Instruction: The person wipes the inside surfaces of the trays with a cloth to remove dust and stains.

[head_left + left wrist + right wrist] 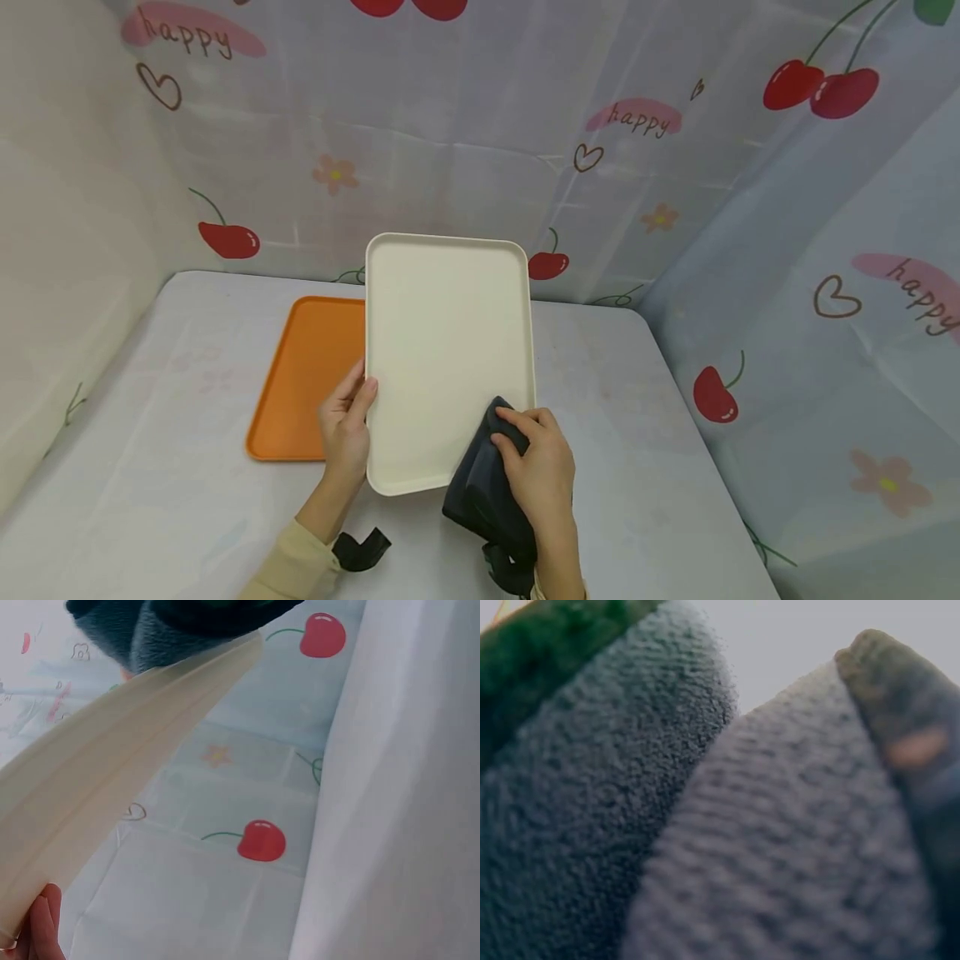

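Note:
My left hand [347, 429] grips a cream rectangular tray [450, 350] by its left edge and holds it tilted up above the table. In the left wrist view the tray [112, 765] shows nearly edge-on, with my fingertips [46, 919] at its lower end. My right hand [540, 467] pinches a folded dark grey cloth [483, 492], which overlaps the tray's lower right corner. Close up in the right wrist view, the cloth [780, 847] looks ribbed and fills most of the picture. Partly hidden behind the cream tray, an orange tray [292, 400] lies flat.
A white cloth covers the table [622, 500]. Around it hang pale curtains [465, 108] printed with cherries, hearts and flowers, close along the back and right side. A black strap [362, 552] sticks out at the left wrist.

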The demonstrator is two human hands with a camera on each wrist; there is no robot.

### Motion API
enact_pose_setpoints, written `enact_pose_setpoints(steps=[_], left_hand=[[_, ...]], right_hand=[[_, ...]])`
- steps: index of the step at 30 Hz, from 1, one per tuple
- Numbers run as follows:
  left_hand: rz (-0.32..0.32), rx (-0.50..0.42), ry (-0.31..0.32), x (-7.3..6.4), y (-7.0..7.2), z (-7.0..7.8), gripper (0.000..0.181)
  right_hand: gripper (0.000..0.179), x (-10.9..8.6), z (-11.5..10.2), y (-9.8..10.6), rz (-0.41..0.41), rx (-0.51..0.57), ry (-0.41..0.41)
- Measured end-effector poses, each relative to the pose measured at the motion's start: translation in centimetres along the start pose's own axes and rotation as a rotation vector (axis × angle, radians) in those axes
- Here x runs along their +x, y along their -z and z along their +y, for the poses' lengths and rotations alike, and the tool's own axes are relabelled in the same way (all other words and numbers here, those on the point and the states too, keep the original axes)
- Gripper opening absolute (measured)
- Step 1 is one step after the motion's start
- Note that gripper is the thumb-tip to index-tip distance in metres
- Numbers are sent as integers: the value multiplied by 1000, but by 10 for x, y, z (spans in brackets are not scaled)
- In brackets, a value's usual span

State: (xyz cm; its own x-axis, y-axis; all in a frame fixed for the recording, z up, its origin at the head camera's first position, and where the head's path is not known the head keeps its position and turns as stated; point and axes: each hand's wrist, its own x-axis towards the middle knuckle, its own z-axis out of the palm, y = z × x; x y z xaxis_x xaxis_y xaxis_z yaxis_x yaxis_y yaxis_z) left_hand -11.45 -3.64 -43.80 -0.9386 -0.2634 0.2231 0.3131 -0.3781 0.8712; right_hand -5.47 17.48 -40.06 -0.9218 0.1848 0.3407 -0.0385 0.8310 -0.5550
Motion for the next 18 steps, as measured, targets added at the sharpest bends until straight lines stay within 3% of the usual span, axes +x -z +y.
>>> enact_pose_setpoints(steps=[8,18], left_hand=[[-2,-15,-8,1,-1,1,40],[6,-11,5,0,-1,3,39]], right_hand=[[34,3,17,7,34,-49,-118],[34,4,19,3,26,-45,-137]])
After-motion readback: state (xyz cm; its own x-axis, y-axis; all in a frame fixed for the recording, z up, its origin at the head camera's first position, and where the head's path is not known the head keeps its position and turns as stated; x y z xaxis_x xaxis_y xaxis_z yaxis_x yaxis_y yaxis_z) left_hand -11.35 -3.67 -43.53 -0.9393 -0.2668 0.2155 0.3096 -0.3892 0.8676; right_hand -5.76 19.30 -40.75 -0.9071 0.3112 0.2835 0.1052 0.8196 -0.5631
